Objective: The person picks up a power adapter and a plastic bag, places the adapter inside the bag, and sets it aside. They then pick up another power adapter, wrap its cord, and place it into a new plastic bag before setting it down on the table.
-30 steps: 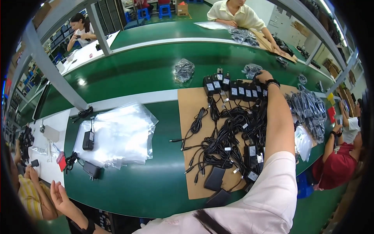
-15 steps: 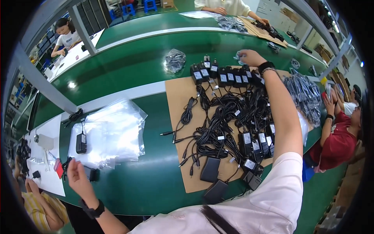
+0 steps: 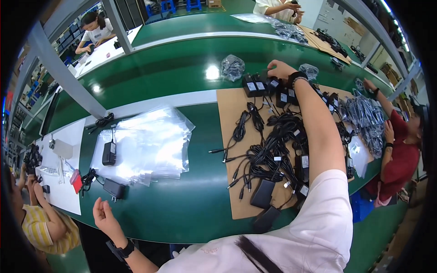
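My right hand (image 3: 278, 70) has its grip grasping an adapter (image 3: 272, 83); my left hand (image 3: 104, 216) hangs released over the counter (image 3: 182, 214) edge.

Right hand (image 3: 280, 69): fingertips hidden behind a black adapter (image 3: 273, 83), grip unclear; cable heap (image 3: 277, 150): partly covered by the forearm; adapter labels too small to read; far-right person's torso cut off by the rim.

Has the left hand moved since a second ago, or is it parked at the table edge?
Yes. The left hand has come in rightward along the near edge, closer to the black adapter beside the clear bags.
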The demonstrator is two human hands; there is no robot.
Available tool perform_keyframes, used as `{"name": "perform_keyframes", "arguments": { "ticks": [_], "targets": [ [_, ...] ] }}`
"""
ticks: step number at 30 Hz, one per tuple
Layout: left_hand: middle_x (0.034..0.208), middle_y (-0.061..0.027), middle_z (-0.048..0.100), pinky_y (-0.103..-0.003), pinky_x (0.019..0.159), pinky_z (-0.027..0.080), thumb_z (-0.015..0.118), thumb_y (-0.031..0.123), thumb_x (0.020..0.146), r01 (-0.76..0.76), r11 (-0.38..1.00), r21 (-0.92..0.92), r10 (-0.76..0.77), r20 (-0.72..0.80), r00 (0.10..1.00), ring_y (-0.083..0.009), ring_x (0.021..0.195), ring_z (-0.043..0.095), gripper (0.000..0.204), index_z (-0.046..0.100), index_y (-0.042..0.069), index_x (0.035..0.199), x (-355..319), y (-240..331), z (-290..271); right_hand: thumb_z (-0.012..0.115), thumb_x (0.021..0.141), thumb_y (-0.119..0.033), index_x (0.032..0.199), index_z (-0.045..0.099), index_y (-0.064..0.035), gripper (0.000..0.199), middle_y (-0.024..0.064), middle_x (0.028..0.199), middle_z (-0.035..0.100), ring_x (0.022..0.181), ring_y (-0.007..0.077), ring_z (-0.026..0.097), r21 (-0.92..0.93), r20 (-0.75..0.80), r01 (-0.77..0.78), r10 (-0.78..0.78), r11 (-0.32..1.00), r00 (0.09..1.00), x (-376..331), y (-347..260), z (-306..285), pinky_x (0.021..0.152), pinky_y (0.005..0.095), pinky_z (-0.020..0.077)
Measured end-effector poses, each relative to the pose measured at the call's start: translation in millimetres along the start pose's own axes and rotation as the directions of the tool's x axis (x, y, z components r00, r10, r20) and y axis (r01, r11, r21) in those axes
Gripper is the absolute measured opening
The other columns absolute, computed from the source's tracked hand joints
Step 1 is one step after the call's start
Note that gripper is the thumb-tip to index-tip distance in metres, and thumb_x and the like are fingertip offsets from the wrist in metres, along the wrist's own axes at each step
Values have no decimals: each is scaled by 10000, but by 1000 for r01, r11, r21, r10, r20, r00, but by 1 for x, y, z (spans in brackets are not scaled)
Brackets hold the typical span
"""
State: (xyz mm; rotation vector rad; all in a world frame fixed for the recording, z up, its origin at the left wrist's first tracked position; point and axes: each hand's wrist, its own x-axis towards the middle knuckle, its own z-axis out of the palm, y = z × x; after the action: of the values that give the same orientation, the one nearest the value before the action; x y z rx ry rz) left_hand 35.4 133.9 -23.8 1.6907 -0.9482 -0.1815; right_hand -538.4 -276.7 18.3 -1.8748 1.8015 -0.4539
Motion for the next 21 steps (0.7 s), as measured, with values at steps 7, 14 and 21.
{"name": "perform_keyframes", "arguments": {
  "ticks": [7, 14, 21],
  "targets": [
    [875, -22, 566, -192, 654, 415, 560, 94, 853, 27, 991, -134, -29, -14, 999, -71, 751, 518, 249, 551, -6, 1080, 7, -15, 15, 736, 643, -288, 938, 512, -69, 430, 107, 829, 571, 769, 215, 541, -9, -167, 14, -15, 1000, 986, -10, -7, 12, 682, 319, 439],
    [871, -23, 571, -195, 663, 426, 562, 82, 847, 40, 998, -56, -43, -46, 998, -71, 759, 524, 239, 557, -4, 1070, -9, 7, -11, 762, 579, -221, 882, 484, -57, 443, 98, 797, 569, 719, 222, 552, 150, -337, 73, -18, 986, 941, -36, -26, 1, 658, 317, 455],
    [893, -50, 589, -205, 707, 406, 531, 81, 862, -27, 986, -161, 19, -52, 998, -95, 765, 513, 249, 545, -24, 1087, 31, 30, -37, 683, 690, -118, 986, 476, -82, 363, 27, 827, 566, 736, 127, 533, 301, -481, 616, -442, 728, 757, -203, -124, -78, 688, 240, 427]
  ]
}}
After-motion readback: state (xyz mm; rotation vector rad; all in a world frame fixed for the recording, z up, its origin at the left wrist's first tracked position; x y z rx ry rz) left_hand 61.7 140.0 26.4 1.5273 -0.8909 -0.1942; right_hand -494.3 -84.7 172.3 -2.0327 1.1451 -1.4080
